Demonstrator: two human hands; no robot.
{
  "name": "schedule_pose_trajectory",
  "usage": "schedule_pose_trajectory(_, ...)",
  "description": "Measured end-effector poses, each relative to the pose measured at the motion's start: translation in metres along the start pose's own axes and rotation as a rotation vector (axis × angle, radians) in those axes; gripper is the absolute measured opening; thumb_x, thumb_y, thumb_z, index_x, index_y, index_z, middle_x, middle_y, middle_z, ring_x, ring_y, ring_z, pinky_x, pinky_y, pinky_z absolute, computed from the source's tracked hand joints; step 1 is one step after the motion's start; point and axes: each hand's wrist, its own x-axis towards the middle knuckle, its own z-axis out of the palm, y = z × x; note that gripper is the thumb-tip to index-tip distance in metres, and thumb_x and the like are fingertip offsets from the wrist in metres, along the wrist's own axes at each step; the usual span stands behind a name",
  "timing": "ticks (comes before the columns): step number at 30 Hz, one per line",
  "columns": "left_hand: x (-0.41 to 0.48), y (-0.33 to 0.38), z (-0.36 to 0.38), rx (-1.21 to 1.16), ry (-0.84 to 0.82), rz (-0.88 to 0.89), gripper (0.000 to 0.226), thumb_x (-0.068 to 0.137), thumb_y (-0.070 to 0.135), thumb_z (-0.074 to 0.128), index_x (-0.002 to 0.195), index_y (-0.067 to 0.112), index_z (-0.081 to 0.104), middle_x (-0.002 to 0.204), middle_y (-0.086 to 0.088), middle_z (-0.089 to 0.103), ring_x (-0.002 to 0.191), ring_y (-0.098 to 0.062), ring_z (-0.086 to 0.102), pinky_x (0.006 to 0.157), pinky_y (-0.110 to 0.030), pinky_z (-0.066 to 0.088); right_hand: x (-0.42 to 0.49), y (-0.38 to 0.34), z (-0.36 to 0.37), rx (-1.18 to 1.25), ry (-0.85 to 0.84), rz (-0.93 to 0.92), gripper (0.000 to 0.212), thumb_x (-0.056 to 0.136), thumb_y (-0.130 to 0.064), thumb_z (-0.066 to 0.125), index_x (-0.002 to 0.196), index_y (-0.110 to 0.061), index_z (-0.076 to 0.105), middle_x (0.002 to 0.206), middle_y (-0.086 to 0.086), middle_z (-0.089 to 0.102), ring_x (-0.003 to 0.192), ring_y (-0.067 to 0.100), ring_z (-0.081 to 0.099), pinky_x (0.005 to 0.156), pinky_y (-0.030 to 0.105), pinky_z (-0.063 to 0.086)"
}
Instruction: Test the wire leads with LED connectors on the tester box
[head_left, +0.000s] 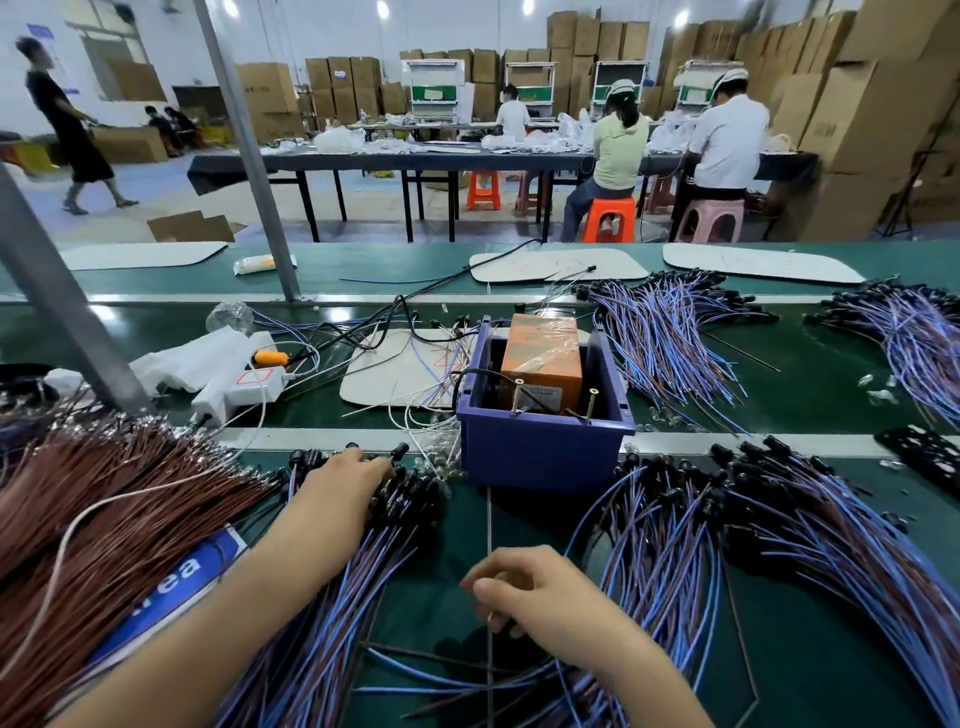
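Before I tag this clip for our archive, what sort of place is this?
Most likely a factory floor, an electronics assembly line: heaps of wire leads lie on a green conveyor belt, workers sit on stools at a long table behind, and cardboard boxes are stacked high.

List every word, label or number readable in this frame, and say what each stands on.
"ea": end of a partly covered white word on the blue and white printed strip beside the left forearm.
Orange box in the blue plastic bin: label print too small to read.
Cardboard cartons at the back: labels blurred.
Blue wall sign: blurred.
Thin wire lead pinched by the right hand: no text.
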Motion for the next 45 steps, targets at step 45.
schedule_pose_trajectory(45, -0.027, 0.04, -0.036, -0.706, -0.224, 0.424, 0.011, 0.089, 0.028, 0.065, 0.079, 0.027, 0.068, 0.065, 0.015, 0.067, 0.054, -0.001, 0.057, 0.057, -0.011, 0.044, -0.049, 0.007, -0.085, -0.052, 1.031, 0.126, 0.04, 0.081, -0.054, 0.063, 0.106, -0.023, 0.064, 0.099, 0.004, 0.063, 0.082, 0.02, 0.057, 0.071, 0.033, 0.044)
